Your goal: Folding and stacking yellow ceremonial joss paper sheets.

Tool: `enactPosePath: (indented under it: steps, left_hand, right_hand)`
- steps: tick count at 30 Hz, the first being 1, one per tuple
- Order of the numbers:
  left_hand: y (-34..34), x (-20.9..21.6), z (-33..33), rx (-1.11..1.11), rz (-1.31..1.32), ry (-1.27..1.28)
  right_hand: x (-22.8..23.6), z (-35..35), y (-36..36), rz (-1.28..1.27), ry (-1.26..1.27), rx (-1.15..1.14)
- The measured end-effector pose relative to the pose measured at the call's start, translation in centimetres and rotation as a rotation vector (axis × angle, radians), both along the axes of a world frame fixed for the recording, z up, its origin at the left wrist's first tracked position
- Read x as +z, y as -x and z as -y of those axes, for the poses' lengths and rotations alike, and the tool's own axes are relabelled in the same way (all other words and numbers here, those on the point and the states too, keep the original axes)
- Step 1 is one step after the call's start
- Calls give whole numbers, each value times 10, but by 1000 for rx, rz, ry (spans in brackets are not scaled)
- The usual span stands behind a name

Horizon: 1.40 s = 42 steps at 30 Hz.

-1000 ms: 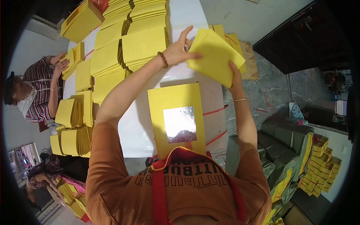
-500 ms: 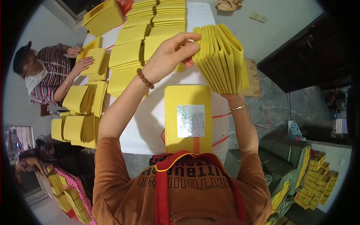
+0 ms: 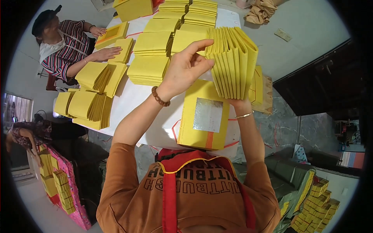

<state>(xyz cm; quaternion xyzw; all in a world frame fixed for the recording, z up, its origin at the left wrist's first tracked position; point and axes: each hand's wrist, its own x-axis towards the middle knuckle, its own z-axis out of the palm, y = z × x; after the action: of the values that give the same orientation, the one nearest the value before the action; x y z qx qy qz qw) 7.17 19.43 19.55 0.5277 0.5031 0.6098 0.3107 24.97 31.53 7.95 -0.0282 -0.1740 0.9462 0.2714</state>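
Head view: the left hand grips the near edge of a fanned bundle of yellow folded sheets with its fingers closed on the outermost leaves, while the right hand supports the bundle from below, its fingers hidden behind the paper so their grip cannot be told. The bundle is held raised above the white tabletop, directly over a flat yellow stack with a silver foil square; further yellow stacks lie beyond, where a seated co-worker's hand rests on another pile.
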Motion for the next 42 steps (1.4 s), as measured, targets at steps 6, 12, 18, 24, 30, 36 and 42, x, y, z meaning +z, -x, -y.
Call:
enactPosePath:
  steps: [6, 12, 18, 24, 30, 36, 42]
  left_hand:
    - [-23, 5, 0, 194, -244, -37]
    - [-28, 1, -3, 223, -207, -81]
    - [-29, 2, -3, 253, -197, -97]
    - [-31, -2, 1, 295, -268, -68]
    - [-27, -18, 2, 364, -397, -114]
    - [-26, -19, 7, 319, -335, -144]
    - [-25, -17, 7, 302, -329, -128]
  right_hand:
    - [-3, 13, -8, -31, 10, -43]
    - [1, 24, -2, -135, 108, 34]
    - [8, 30, 6, -148, 189, 69]
    - [3, 38, 5, -106, 222, 37]
    - [-12, 41, 9, -144, 357, 46]
    - [-7, 44, 10, -196, 274, 82]
    - [-15, 38, 10, -176, 235, 74]
